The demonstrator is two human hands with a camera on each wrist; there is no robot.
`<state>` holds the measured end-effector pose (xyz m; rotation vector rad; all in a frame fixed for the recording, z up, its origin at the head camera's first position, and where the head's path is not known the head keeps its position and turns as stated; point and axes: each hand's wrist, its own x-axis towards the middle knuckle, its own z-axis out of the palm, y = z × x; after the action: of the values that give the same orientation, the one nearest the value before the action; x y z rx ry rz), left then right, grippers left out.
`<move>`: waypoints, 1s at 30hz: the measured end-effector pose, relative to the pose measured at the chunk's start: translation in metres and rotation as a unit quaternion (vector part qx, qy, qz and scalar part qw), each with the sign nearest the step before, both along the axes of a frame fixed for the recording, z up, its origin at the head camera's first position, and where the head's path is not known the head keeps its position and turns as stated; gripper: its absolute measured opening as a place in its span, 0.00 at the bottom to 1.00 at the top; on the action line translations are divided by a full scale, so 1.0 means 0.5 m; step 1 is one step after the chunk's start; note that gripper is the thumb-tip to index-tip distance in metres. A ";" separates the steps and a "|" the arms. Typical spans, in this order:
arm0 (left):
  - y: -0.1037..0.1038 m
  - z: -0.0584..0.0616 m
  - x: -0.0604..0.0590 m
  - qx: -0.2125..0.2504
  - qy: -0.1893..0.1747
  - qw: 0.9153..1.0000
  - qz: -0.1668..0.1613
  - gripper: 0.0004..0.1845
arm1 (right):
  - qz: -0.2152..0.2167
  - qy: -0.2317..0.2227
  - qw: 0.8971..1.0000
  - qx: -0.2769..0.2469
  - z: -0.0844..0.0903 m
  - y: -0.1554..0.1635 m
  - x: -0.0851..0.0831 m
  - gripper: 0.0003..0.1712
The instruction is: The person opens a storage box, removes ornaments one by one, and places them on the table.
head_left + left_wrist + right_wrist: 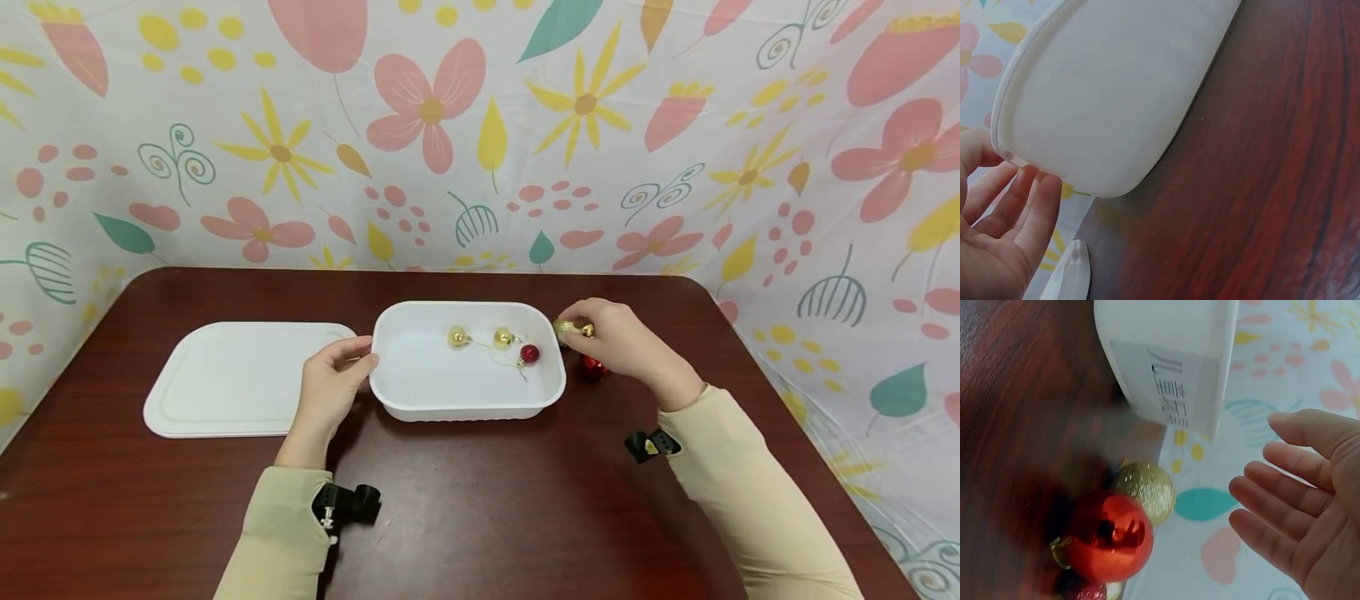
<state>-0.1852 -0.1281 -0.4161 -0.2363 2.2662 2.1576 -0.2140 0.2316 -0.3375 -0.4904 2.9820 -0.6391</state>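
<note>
A white plastic container [442, 377] stands open on the table, with two small gold baubles [458, 337] and a dark red bauble [529, 354] inside, their thin strings trailing. My left hand [336, 379] holds its left end at the rim, thumb and fingers at the edge [1007, 153]. To the right of the container, my right hand [1300, 494] hovers over a cluster of ornaments, fingers relaxed and apart, holding nothing. Beneath it lie a glittery gold bauble [1146, 492], a shiny red bauble [1110, 536] and a glittery red one [1088, 592], partly cut off.
A white lid [225, 379] lies flat at the left of the dark wooden table [480, 508]. Behind the table hangs a floral cloth [480, 150]. Black wrist cameras [347, 504] are strapped over both sleeves.
</note>
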 end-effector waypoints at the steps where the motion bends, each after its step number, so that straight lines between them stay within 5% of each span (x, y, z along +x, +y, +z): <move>1: 0.000 0.000 0.000 0.000 0.001 1.000 0.000 0.18 | 0.005 0.000 1.000 0.007 0.001 -0.006 -0.001 0.17; 16: 0.000 -0.002 -0.002 0.004 -0.002 1.000 0.001 0.17 | 0.115 0.053 0.980 0.154 -0.016 -0.099 -0.002 0.17; 30: -0.002 -0.007 -0.004 0.006 0.001 1.000 -0.001 0.17 | 0.169 0.098 0.942 0.273 -0.059 -0.138 -0.019 0.04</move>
<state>-0.1874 -0.1290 -0.4195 -0.2330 2.2530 2.1711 -0.2232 0.1627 -0.3668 -1.0168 2.9423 0.2774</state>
